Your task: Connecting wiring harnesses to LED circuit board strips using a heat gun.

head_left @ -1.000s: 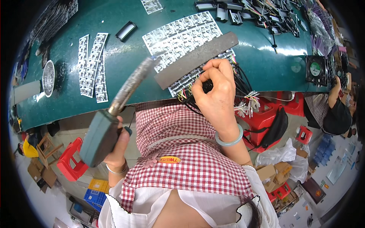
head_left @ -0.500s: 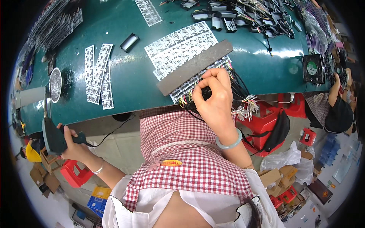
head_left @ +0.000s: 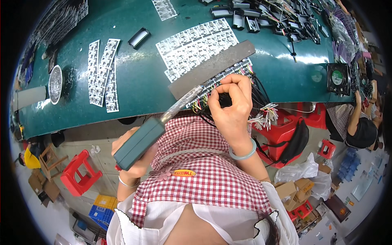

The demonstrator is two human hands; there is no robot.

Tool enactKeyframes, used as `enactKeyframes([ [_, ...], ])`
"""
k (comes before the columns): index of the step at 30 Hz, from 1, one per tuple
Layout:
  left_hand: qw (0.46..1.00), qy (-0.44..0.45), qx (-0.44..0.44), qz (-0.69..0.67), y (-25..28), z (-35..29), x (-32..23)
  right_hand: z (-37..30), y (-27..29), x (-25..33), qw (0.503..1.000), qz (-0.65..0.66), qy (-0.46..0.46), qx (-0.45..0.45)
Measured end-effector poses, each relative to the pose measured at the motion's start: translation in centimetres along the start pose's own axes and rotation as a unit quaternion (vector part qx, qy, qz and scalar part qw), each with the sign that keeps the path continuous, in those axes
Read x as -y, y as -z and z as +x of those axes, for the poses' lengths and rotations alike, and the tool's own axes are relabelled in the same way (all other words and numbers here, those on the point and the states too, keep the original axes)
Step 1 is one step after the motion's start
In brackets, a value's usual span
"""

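My left hand (head_left: 132,149) is wrapped round a dark green soldering gun (head_left: 139,143). Its metal shaft slants up to the near edge of the printed circuit boards (head_left: 196,45), its tip close to my right hand's fingertips. My right hand (head_left: 233,107) pinches thumb and forefinger together at that edge; what lies between them is too small to make out. Black cables (head_left: 261,92) with coloured wire ends run along the edge and hang past the table's front, partly behind my right hand. A flat grey bar (head_left: 212,70) lies across the boards.
Narrow board strips (head_left: 109,75) and a round dish (head_left: 55,84) lie left on the green table (head_left: 139,81). A black housing (head_left: 139,38) sits behind; many more are heaped far right (head_left: 281,20). A small fan (head_left: 338,79) stands at the right edge. Red stools (head_left: 281,132) stand below.
My left hand has brought the soldering gun from beside the dish at the left to the boards' near edge. The right hand keeps its pinch in nearly the same place.
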State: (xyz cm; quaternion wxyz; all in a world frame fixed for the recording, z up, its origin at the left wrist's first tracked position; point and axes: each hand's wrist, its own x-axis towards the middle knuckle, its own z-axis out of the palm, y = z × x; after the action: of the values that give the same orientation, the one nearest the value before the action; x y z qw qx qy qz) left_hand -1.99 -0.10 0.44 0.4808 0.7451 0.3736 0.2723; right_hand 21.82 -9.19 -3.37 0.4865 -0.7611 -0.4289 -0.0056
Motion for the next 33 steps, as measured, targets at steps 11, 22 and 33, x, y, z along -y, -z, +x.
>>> enactKeyframes([
  [11, 0.993, -0.073, 0.076, 0.057, -1.3, 1.6, 0.3, 0.1, 0.1, 0.1, 1.0, -0.011, 0.008, -0.002],
  [22, 0.992, -0.09, 0.069, 0.061, -0.4, 1.7, 0.2, 0.4, -0.1, 0.2, 1.0, -0.014, 0.014, -0.003],
  [33, 0.926, -0.186, -0.329, -0.016, 8.4, 0.9, -0.5, 0.7, -0.7, 1.2, 0.999, 0.008, 0.036, -0.002],
])
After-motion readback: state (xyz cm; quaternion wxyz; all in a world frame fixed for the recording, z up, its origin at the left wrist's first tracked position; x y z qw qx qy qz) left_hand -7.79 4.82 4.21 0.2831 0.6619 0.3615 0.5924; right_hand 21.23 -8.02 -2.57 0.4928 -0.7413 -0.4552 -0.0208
